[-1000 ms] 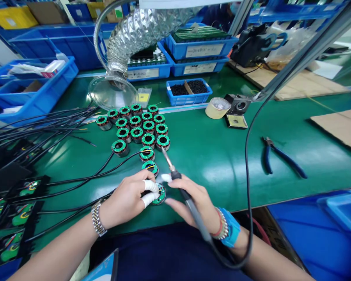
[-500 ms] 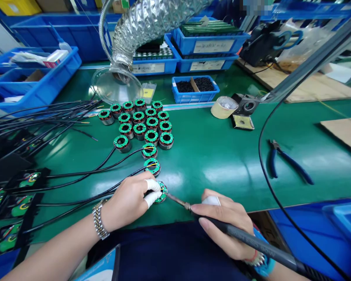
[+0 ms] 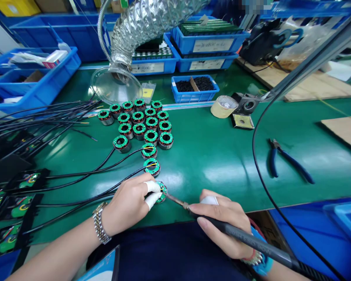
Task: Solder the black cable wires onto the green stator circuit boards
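Note:
My left hand (image 3: 130,199), with white finger cots on thumb and forefinger, pinches a wire over a small motor stator (image 3: 164,194) with a green circuit ring. The fingers cover much of that stator, and a bit of yellow wire shows at their tips. My right hand (image 3: 225,224) grips a soldering iron (image 3: 251,245) like a pen, its tip meeting the ring beside my left fingertips. Just behind stand two stators with cables attached, the nearer stator (image 3: 152,167) showing yellow wires. Black cables (image 3: 84,203) run left from under my left hand.
Several more stators (image 3: 139,117) stand grouped behind. A clear fume hood (image 3: 117,88) hangs over the back edge. Blue cutters (image 3: 292,162), an iron stand (image 3: 245,105) and a tape roll (image 3: 224,106) lie rightward. The iron's black cord (image 3: 259,168) arcs across the right side.
The soldering iron's tip has shifted slightly left, further onto the ring, with my right hand following. My left hand keeps its pinch in place.

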A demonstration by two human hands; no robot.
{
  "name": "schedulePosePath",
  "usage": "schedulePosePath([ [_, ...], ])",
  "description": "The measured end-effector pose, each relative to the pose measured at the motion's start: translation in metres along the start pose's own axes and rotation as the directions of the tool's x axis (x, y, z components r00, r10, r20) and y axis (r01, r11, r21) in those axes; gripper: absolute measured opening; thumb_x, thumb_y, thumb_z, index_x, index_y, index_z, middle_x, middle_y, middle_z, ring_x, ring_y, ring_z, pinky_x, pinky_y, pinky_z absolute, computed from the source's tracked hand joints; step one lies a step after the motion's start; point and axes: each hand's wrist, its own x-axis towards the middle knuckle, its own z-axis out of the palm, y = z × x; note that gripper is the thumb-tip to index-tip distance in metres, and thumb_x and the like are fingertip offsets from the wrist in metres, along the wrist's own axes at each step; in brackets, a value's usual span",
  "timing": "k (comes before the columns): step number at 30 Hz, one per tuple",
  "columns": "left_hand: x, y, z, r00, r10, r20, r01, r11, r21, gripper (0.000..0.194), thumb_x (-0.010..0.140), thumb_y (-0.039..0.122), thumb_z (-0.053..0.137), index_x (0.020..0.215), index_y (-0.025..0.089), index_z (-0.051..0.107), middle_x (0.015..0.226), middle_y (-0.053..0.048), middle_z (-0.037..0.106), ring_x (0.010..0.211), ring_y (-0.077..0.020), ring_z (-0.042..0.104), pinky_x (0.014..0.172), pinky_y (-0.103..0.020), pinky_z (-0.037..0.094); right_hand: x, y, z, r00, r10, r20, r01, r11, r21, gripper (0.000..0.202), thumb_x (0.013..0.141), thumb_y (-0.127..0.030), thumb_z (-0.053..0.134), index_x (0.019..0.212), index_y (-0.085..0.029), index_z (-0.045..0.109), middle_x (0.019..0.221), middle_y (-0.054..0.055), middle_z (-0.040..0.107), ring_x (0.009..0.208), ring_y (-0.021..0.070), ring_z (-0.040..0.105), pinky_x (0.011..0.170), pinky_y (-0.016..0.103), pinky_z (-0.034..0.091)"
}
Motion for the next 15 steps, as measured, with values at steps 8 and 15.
schedulePosePath([
  [8,0.000,0.001,0.000,1.000,0.009,-0.003,-0.009,1.000,0.002,0.011,0.085,0.018,0.055,0.079,0.019,0.064,0.077,0.000,0.060,0.067,-0.0120,0.055,0.063,-0.023,0.044,0.005,-0.007,-0.014,0.999,-0.029,-0.014,0.029,1.000,-0.004,0.033,0.072,-0.004,0.051,0.099,-0.016,0.066,0.056,0.003,0.057,0.054,0.0148,0.053,0.049,0.028,0.045],
  [15,0.000,0.000,0.001,1.000,0.020,-0.014,-0.020,1.000,0.023,0.010,0.085,0.019,0.055,0.080,0.018,0.063,0.076,0.000,0.059,0.066,-0.0121,0.054,0.061,-0.023,0.043,0.002,-0.005,-0.037,0.993,0.013,-0.117,-0.023,0.996,-0.084,0.038,0.072,-0.004,0.054,0.104,-0.020,0.067,0.063,0.003,0.062,0.059,0.0156,0.058,0.051,0.028,0.046],
])
